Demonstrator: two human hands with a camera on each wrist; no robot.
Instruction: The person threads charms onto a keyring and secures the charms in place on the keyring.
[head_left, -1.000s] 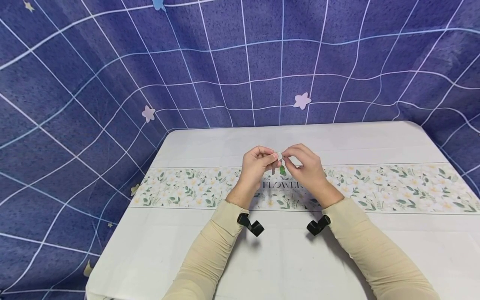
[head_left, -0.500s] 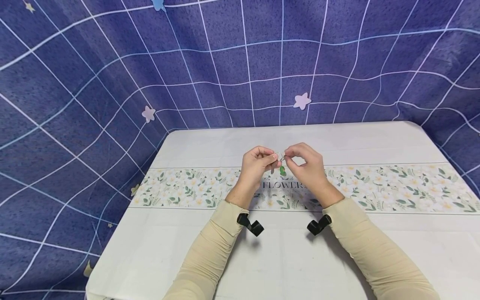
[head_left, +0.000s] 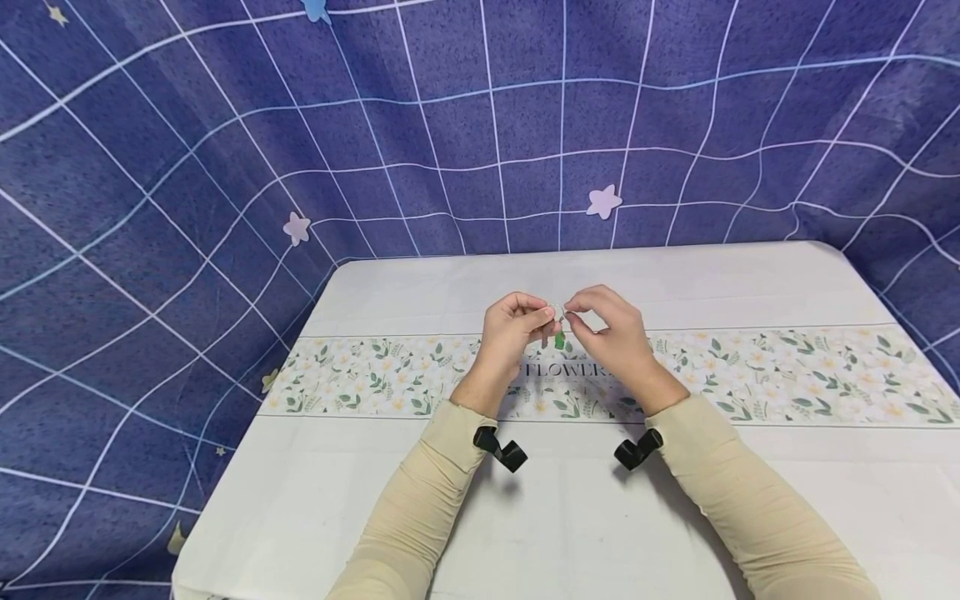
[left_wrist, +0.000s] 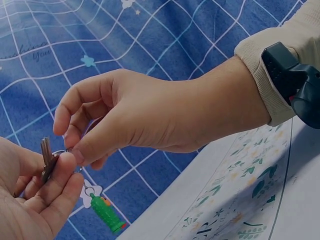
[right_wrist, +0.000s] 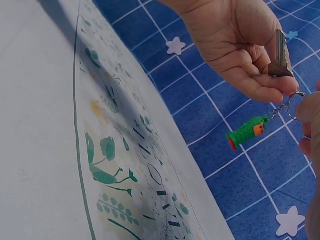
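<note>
Above the table, my left hand (head_left: 512, 329) holds a key (right_wrist: 281, 56), its toothed blade sticking up from the fingers. A metal key ring (right_wrist: 292, 109) runs between the two hands, right by the left fingertips. With thumb and forefinger my right hand (head_left: 617, 332) pinches the ring's edge; in the right wrist view only part of this hand (right_wrist: 310, 117) shows. From the ring, a short chain carries a small green figure charm (right_wrist: 248, 132) with an orange face and red base. It dangles free below the hands, also visible in the left wrist view (left_wrist: 106, 214).
A white cloth covers the table (head_left: 570, 508), with a floral printed band (head_left: 750, 367) across it bearing the word FLOWER. Blue curtain (head_left: 450, 125) with white grid lines and stars hangs behind and at the left. Both wrists wear black camera mounts (head_left: 637, 450).
My right fingers shifted slightly right, then back left at the ring. The green charm has swung a little to the left, and the left hand stays almost still.
</note>
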